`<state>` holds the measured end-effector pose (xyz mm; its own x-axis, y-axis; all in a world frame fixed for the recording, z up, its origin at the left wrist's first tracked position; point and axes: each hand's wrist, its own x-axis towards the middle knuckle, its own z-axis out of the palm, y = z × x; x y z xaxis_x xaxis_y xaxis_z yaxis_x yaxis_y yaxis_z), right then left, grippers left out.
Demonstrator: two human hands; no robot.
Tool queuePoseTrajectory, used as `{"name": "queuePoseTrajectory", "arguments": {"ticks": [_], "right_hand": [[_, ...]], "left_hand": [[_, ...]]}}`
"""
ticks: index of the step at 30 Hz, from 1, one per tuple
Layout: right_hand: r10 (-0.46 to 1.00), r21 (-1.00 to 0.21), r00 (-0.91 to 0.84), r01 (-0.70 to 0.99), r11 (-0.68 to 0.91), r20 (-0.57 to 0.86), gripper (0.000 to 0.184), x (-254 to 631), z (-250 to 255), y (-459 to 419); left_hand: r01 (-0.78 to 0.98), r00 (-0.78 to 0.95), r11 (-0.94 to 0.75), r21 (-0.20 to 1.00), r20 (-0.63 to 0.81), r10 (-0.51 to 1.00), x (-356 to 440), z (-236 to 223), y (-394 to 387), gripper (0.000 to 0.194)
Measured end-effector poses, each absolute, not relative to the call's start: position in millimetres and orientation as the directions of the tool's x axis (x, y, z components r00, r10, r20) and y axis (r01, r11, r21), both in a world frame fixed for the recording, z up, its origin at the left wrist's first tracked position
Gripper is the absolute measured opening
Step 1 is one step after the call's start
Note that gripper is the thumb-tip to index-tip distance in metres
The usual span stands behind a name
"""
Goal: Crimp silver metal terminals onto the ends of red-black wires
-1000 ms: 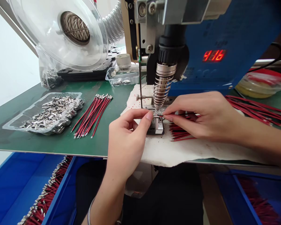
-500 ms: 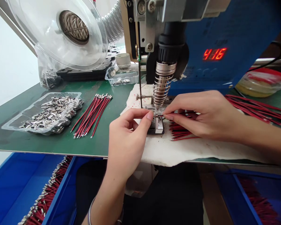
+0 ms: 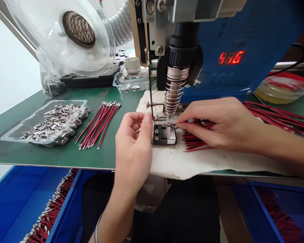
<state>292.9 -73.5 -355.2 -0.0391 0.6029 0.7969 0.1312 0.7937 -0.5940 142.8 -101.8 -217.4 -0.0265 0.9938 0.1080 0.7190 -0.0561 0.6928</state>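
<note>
My right hand [image 3: 218, 123] pinches a thin red wire [image 3: 172, 125] between thumb and forefinger. The wire's metal-sleeved tip lies on the small black-and-silver fixture [image 3: 164, 134], right under the spring-wrapped iron tip [image 3: 174, 94] of the blue machine [image 3: 245, 30]. My left hand [image 3: 133, 145] sits just left of the fixture, fingers curled with the forefinger tip by the fixture's corner; I see nothing between them. More red wires [image 3: 195, 143] lie under my right hand on a white cloth [image 3: 192, 163].
A bundle of finished red wires [image 3: 99, 125] and a clear bag of metal sleeves [image 3: 53, 121] lie on the green bench at left. A clear reel [image 3: 66, 33] hangs above. Long red wires [image 3: 281, 118] lie at right. Blue bins [image 3: 20, 202] with wires sit below.
My left hand let go of the wire tip and drew back left, uncovering the fixture. My right hand kept the wire in place. The red display reading changed.
</note>
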Motion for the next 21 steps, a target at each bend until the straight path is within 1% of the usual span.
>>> {"name": "queuePoseTrajectory", "arguments": {"ticks": [3,6,21], "right_hand": [[0.608,-0.599,-0.045,0.128,0.79,0.793,0.011,293.1,-355.1,-73.5],[0.615,-0.606,-0.046,0.125,0.785,0.787,0.011,293.7,-354.8,-73.6],[0.621,-0.61,-0.051,0.136,0.78,0.782,0.012,294.6,-354.4,-74.2]], "left_hand": [[0.706,-0.015,-0.032,0.707,0.06,0.998,143.6,-216.9,-102.0,0.03],[0.712,-0.01,-0.03,0.702,0.053,0.999,143.5,-216.6,-102.3,0.033],[0.723,0.004,-0.024,0.691,0.03,1.0,143.2,-216.3,-102.2,0.035]]}}
